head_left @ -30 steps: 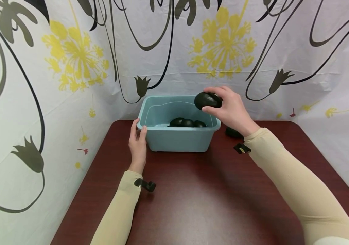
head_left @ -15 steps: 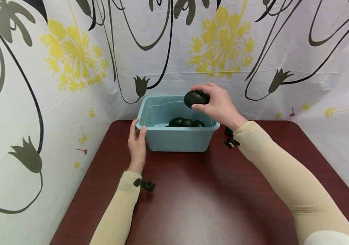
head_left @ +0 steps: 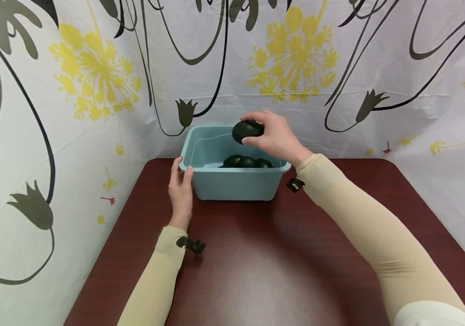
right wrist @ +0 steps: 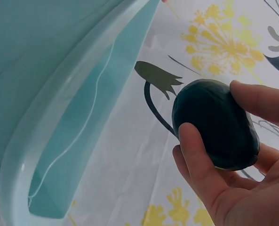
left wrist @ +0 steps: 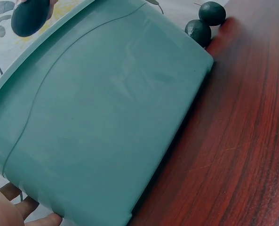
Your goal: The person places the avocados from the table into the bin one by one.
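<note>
Head: avocado [head_left: 247, 131] held over tub [head_left: 216, 183]

Right hand [head_left: 275, 136] shifted leftward across both earlier frames, from above right rim of teal tub [head_left: 232, 184] to above tub interior. Dark avocado [head_left: 247, 130] carried along in fingers, now over open middle of tub, above avocados lying inside [head_left: 247, 161]. Right forearm swung inward with it; black wrist strap [head_left: 295, 184] moved from table beside tub to just off tub's right corner. Loose avocado on table right of tub, visible earlier, now hidden behind sleeve in head view.
</note>
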A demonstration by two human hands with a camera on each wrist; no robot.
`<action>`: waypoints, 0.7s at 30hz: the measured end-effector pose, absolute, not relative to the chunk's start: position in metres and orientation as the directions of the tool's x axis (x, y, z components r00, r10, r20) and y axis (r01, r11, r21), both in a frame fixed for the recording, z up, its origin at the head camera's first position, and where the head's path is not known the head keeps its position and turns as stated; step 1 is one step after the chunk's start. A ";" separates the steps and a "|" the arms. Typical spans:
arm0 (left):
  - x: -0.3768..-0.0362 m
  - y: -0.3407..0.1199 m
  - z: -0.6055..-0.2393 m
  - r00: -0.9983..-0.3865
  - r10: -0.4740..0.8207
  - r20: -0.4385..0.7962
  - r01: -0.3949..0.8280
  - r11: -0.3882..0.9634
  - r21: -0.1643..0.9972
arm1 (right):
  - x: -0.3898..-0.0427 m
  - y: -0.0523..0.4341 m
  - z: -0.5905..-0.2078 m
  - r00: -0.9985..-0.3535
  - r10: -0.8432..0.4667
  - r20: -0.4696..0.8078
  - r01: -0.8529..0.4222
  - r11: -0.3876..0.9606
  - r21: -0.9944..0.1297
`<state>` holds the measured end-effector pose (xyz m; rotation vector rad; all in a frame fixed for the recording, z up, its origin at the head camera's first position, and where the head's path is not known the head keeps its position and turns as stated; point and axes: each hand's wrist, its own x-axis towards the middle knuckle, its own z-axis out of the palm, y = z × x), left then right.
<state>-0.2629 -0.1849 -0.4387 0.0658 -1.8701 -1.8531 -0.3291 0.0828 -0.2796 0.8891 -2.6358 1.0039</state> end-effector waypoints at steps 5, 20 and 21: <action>-0.262 -0.185 -0.440 -0.876 -0.378 0.301 0.295 0.075 0.953 | -0.334 0.073 -0.288 -0.792 -0.510 0.337 -0.604 0.569 -0.558; -0.263 -0.186 -0.439 -0.884 -0.372 0.285 0.287 0.051 0.957 | -0.341 0.044 -0.298 -0.765 -0.588 0.264 -0.617 0.551 -0.562; -0.264 -0.186 -0.439 -0.883 -0.370 0.288 0.290 0.051 0.956 | -0.341 0.042 -0.299 -0.764 -0.590 0.260 -0.619 0.558 -0.553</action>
